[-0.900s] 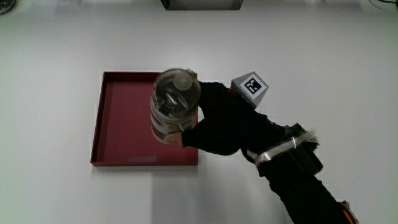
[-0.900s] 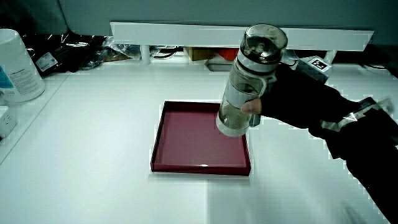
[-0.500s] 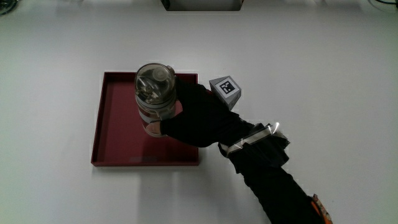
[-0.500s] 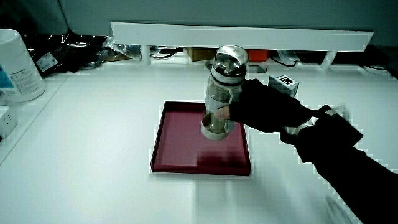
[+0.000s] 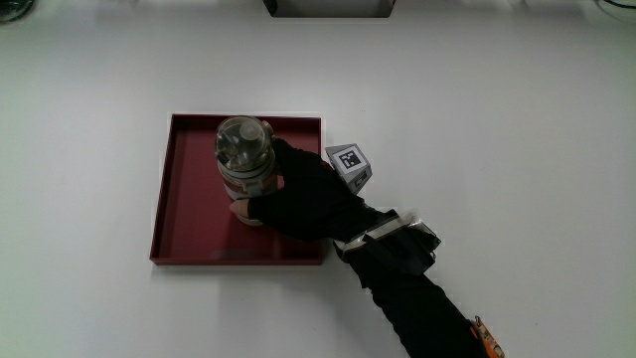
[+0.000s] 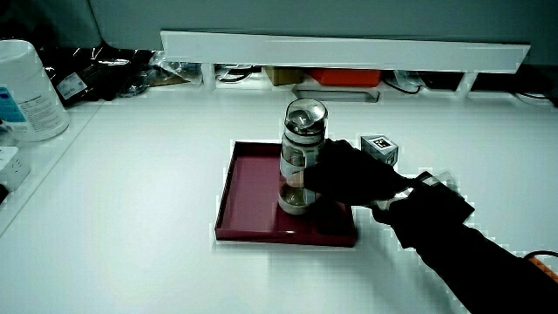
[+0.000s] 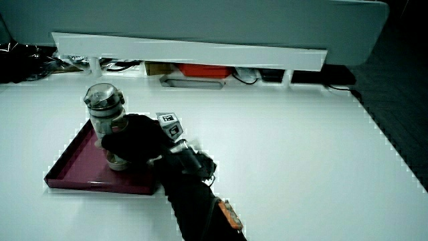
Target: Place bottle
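1. Forearm (image 5: 417, 298), black sleeve. We record it as the item nearest the person, crossing the white table (image 5: 517, 119) toward the tray; a pale band circles the wrist, seen in the main view and in both side views.

2. Hand (image 5: 303, 194), black glove. We find it over the tray's edge on the forearm's side, reaching in across the tray floor. A small patterned cube (image 5: 348, 161) sits on its back. The fingers are wrapped around the lower body of the bottle and grip it; a side view (image 6: 344, 174) shows the glove closed against the bottle's side, and another confirms the same hold (image 7: 134, 140).

3. Bottle (image 5: 245, 159), clear, with a pale collar and a rounded transparent cap. We note it upright inside the tray, its base at or on the tray floor; we cannot tell from any view whether the base fully rests there. In both side views it stands straight, cap uppermost (image 6: 301, 153) (image 7: 107, 117).

4. Tray (image 5: 189, 199), dark red, square, shallow rim. We list it lying flat on the table, holding the bottle in the part of its floor nearer the hand.

5. White container (image 6: 26, 87) with a blue label, at the table's edge, well apart from the tray.

6. Low white partition (image 6: 349, 48), farthest from the person; cables and assorted clutter lie beneath it.
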`<state>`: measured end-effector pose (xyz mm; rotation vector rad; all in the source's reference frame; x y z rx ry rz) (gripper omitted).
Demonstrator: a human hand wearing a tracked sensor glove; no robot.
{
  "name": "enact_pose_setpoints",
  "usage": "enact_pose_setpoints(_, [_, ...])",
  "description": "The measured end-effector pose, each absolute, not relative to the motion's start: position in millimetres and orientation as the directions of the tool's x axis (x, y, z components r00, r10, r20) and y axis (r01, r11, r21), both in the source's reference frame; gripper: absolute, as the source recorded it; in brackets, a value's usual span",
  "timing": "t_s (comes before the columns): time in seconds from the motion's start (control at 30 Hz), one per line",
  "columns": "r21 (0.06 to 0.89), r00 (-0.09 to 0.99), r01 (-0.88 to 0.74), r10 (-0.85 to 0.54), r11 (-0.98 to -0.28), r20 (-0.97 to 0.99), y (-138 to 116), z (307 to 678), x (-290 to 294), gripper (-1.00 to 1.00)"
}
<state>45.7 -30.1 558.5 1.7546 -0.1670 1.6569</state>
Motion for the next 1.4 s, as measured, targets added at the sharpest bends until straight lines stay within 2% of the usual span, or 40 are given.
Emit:
enact_pose_setpoints(0.13, [0.382, 0.165, -0.525, 0.35, -0.76, 0.922, -28.7, 558.9, 46.0, 0.0])
enact_pose_setpoints(0.37, [0.41, 0.163, -0.524, 0.384, -0.747, 0.909, -25.3, 561.6, 47.7, 0.0])
enact_pose_setpoints(0.63, [0.425, 0.165, -0.532, 0.402, -0.732, 0.9, -24.8, 565.7, 48.2, -0.29])
enact_pose_setpoints(0.67, [0.442, 0.203, -0.479, 0.394, -0.758, 0.897, -24.5, 566.1, 49.1, -0.32])
enact_pose_setpoints(0.7, [0.431, 0.172, -0.547, 0.408, -0.718, 0.897, -25.7, 566.7, 48.8, -0.36])
enact_pose_setpoints(0.93, [0.421, 0.151, -0.603, 0.421, -0.678, 0.894, -26.4, 563.8, 54.3, -0.61])
enact_pose_setpoints(1.1, [0.368, 0.144, -0.642, 0.367, -0.672, 0.919, -30.0, 545.5, 63.6, -0.79])
enact_pose_setpoints(1.3, [0.324, 0.157, -0.682, 0.301, -0.656, 0.941, -32.1, 507.1, 79.9, -1.0])
enact_pose_setpoints(1.37, [0.347, 0.207, -0.684, 0.285, -0.642, 0.936, -32.6, 492.0, 88.3, -1.0])
enact_pose_setpoints(1.4, [0.328, 0.182, -0.712, 0.288, -0.62, 0.94, -32.8, 485.5, 91.9, -1.0])
